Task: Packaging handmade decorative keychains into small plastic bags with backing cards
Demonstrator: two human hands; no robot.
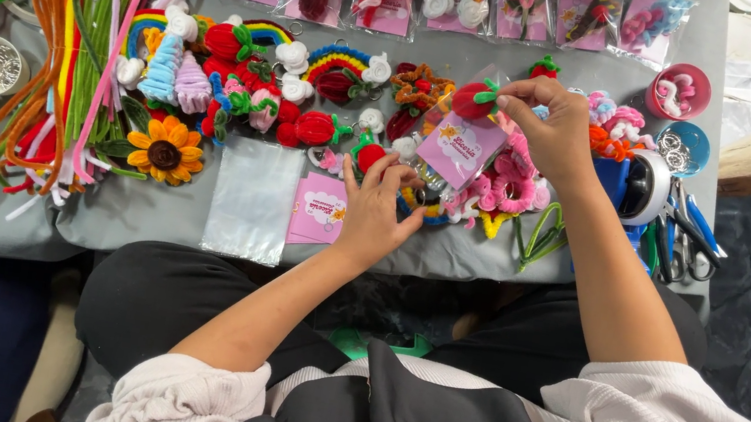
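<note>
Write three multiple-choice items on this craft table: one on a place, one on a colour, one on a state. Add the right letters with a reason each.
1. Where does the sunflower lie?
A. beside the scissors
B. right of the pipe cleaners
C. in a bowl

2. What colour is the card in the clear bag under the right hand?
A. pink
B. green
C. black

3. What is the right hand doing?
A. resting flat on the table
B. pinching the top of the bag holding the strawberry
C. gripping the scissors

Answers:
1. B, it sits just past the long stems.
2. A, the card shows pink through the bag.
3. B, its fingers close at the bag's top, while the left hand rests lower on the table.
</note>
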